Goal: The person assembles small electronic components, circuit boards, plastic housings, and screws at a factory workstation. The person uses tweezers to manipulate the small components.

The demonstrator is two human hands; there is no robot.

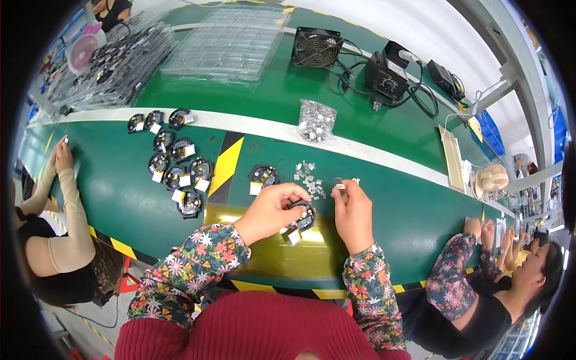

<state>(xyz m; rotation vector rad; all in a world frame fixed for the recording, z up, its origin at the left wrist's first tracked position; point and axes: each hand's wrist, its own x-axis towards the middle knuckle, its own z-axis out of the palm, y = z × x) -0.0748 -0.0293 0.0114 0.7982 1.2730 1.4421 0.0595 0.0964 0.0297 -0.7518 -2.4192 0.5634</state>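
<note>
We look down on a green conveyor belt (120,198) with a white stripe along its far edge. Our left hand (271,210) comes in from the lower left on a floral-sleeved forearm, wrist slightly bent, fingers curled down over a round black disc-shaped part with a white tag (302,219). The thumb and fingertips close on the disc's upper rim and hold it against the belt; the tag sticks out at its lower edge.

Our right hand (353,210) rises nearly upright from the lower edge, its back toward us, just right of the disc. Its thumb and forefinger are pinched together on a small silvery metal piece (341,185), held above and to the right of the disc; the other fingers are folded in.

Just beyond the two hands lies a loose scatter of small silvery metal pieces (309,179) on the belt. Left of the scatter sits another round black part with a white tag (263,176). Farther left we note a cluster of similar black tagged parts (177,169). A clear plastic bag of silvery pieces (316,120) rests on the white stripe. Behind it stand a black square fan (317,48) and stacks of clear plastic trays (231,42).

Other people's arms rest on the belt at the far left and far right.
</note>
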